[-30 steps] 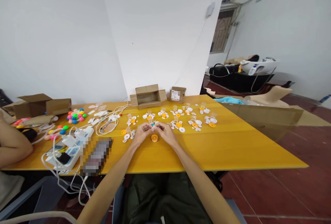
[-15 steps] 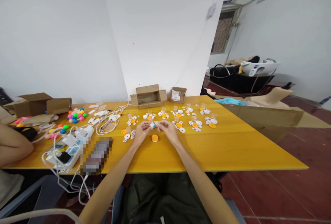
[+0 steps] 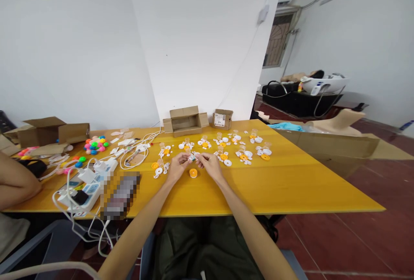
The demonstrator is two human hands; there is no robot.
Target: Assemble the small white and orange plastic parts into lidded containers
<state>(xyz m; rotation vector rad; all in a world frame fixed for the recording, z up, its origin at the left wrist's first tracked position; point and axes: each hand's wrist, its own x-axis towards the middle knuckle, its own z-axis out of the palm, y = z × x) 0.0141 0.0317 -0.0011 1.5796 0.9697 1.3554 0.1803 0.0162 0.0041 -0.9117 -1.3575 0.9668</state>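
We see both hands meet over the middle of the yellow tabletop, closer to its far edge than its near one. The left hand and the right hand each have their fingers closed in a pinch on 1 small white piece held between them, just above the surface; it is too small for us to tell its shape. Directly below it, an orange disc lies flat on the tabletop between the 2 wrists. More orange and white parts are scattered toward the far edge, in front of an open cardboard box. Toward the left edge lie a white power strip and coloured balls, near another person's arm.
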